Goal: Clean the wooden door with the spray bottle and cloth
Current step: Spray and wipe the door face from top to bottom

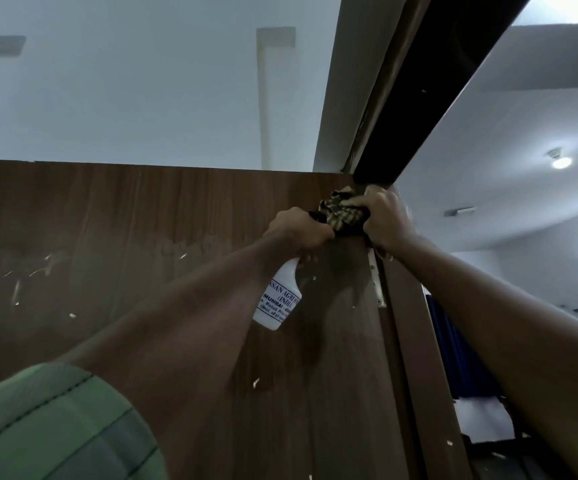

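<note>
From the head camera, looking up, the wooden door fills the lower left, its top edge running across the middle of the view and its brown face marked with pale chips and scuffs; both arms reach up to its upper corner on the hinge side, close under the dark door frame; the left hand is curled round the neck of the white spray bottle, which hangs tilted below the fist against the door face, its blue-printed label turned toward the camera; the right hand grips the bunched checked cloth and holds it against the door's top corner, fingers bent over the fabric; the two hands sit just beside each other with the cloth between them, and the left may also be touching the cloth, though the overlap is too dark to tell; a metal hinge shows on the door's edge below the right wrist; a green sleeve covers the left upper arm; a ceiling light glows in the room beyond.
</note>
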